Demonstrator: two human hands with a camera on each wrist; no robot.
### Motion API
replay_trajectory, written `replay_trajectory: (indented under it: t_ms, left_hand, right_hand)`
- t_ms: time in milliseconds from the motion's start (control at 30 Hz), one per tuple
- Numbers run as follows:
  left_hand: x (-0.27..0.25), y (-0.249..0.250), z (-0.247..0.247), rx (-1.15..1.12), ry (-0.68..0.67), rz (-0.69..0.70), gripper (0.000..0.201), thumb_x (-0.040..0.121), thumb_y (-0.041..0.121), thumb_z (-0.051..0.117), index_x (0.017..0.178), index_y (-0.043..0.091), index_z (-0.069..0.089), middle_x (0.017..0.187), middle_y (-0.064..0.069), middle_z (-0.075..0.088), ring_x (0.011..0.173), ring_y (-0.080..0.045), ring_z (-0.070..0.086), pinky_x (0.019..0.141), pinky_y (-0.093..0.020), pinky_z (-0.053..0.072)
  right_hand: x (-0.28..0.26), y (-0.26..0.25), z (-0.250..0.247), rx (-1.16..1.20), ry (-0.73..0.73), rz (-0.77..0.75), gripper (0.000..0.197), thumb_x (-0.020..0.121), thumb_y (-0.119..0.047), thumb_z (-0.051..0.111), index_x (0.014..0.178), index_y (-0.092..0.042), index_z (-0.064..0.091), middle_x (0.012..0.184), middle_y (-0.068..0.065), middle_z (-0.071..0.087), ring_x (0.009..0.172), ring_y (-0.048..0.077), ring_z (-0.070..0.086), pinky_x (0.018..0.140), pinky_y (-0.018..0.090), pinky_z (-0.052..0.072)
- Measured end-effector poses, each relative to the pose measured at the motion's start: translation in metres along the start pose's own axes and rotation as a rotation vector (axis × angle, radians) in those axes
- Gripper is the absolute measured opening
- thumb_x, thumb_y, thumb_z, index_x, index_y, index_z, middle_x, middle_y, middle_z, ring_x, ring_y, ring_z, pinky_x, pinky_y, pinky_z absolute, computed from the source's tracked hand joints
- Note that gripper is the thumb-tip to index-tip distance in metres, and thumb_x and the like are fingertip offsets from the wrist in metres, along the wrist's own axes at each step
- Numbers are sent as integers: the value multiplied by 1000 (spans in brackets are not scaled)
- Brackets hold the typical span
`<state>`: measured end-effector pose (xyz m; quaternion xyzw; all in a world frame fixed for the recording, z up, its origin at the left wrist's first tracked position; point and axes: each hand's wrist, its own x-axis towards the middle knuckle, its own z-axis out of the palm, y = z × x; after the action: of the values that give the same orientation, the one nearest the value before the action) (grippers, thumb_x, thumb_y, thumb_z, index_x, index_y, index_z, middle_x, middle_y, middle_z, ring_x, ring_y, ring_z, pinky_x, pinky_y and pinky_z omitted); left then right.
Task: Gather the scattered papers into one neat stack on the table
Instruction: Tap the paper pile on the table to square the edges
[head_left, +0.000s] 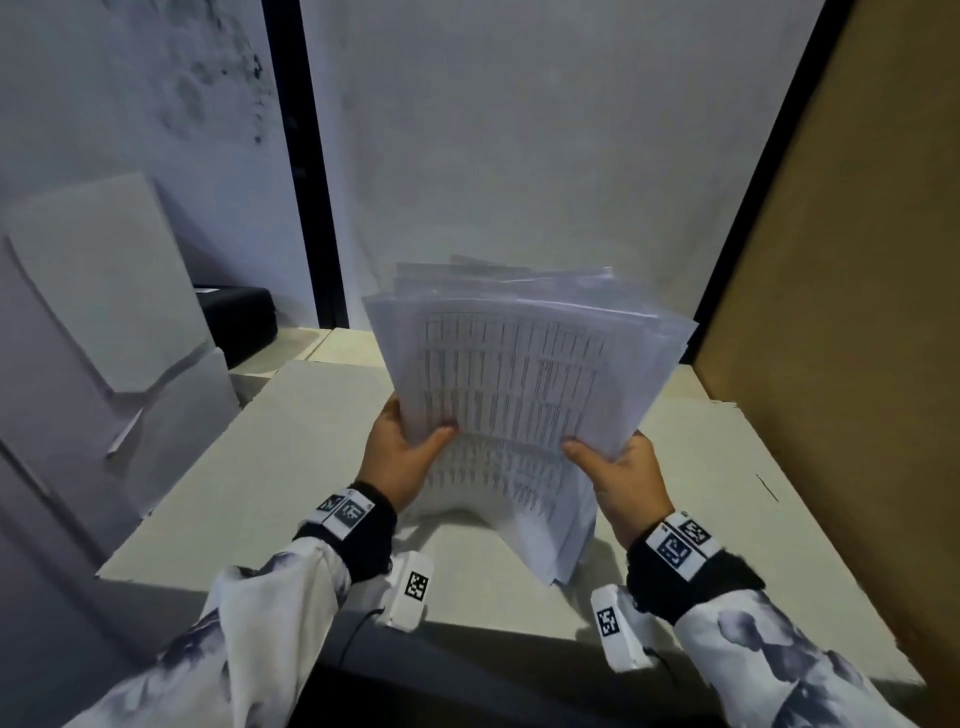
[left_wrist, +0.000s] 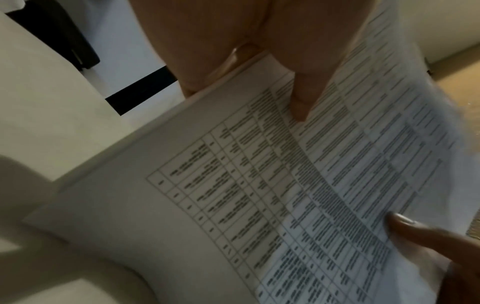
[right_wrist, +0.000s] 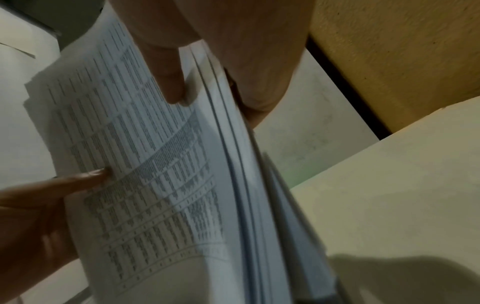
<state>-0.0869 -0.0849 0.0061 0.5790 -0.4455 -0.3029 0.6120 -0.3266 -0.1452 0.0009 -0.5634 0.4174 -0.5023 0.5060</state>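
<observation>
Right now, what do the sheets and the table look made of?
Sheets: thin matte office paper, printed with tables; they bend and fan at the edges where the left hand and right hand grip them. Table: smooth, matte, off-white top, likely laminate or painted board; hard to tell which.

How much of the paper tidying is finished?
Mostly done: no loose sheets lie on the table; the papers are gathered in one bundle. The left hand and right hand hold it upright, its bottom edge curling on the table. Left to do: the top edges are uneven, so square them and lay the stack flat.
</observation>
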Motion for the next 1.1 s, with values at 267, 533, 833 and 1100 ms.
replay_trajectory:
  t_ms: [267,533,833,1100]
  left_hand:
    - [18,29,0,-34,25,118,43,95,14,64,136,17,48,123,6,66,115,-12,65,100,-45,55]
    - [19,36,-8,-52,16,170,61,89,13,72,136,25,37,128,1,63,117,-13,64,97,-37,56]
    - [19,50,3,-15,-14,222,50,90,16,70,130,25,43,122,10,60,113,-3,60,89,-25,56]
    - [15,40,4,41,8,217,44,93,11,66,126,31,45,114,18,60,109,-5,61,98,-31,52]
  right_hand:
    - [6,-17,14,75,25,-5,28,93,-4,66,121,-7,66,112,12,76,103,27,75,86,37,62]
    - [11,-30,6,56,82,-82,68,76,-15,79,135,-13,47,124,12,64,115,30,65,94,50,58]
    - [15,-44,11,-22,35,-142,56,83,-3,74,125,-27,47,121,6,64,116,24,63,94,48,58]
    - [10,-44,19,-63,12,-112,48,91,4,61,135,-11,51,119,4,66,117,23,63,97,46,57]
